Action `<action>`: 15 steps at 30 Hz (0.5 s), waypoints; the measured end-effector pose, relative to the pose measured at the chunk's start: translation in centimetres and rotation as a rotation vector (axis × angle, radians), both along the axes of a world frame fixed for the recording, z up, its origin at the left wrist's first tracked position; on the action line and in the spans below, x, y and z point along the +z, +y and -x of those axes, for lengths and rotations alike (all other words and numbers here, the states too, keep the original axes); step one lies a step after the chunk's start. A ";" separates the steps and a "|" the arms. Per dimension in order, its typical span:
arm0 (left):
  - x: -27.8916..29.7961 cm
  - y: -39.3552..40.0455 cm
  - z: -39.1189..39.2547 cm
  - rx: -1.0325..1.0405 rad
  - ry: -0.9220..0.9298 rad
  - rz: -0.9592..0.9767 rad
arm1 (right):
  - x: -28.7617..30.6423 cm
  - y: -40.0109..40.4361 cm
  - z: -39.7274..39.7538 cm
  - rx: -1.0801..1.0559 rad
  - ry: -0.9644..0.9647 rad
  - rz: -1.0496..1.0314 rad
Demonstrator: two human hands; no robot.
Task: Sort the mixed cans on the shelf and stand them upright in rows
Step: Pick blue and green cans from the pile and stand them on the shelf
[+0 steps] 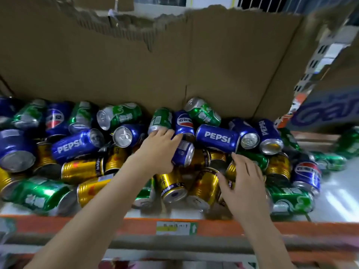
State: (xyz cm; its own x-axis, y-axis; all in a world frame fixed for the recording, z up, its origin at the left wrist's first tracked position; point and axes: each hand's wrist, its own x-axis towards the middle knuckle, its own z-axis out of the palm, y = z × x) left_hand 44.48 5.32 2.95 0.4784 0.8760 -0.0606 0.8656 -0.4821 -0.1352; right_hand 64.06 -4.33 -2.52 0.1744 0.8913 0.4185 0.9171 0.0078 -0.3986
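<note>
Cans on the shelf, some overlapped and blurred, so counts are approximate:
- blue Pepsi cans (217, 137): about eleven
- green cans (202, 111): about twelve
- gold cans (83, 169): about eleven
- cardboard sheet (136, 61): one
- shelf label (175, 228): one

Both bare forearms reach forward; left hand (157, 150) curls its fingers (171, 137) in a grip, right hand (243, 183) spreads relaxed, palm down.
</note>
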 end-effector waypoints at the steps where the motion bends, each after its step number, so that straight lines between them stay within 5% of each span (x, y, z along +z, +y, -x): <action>1: -0.2 0.4 0.1 -0.007 0.030 0.017 | 0.2 0.0 -0.3 -0.007 -0.008 -0.016; 15: -1.0 -1.8 3.1 0.104 -0.097 -0.209 | 3.5 7.2 1.1 0.133 -0.318 0.103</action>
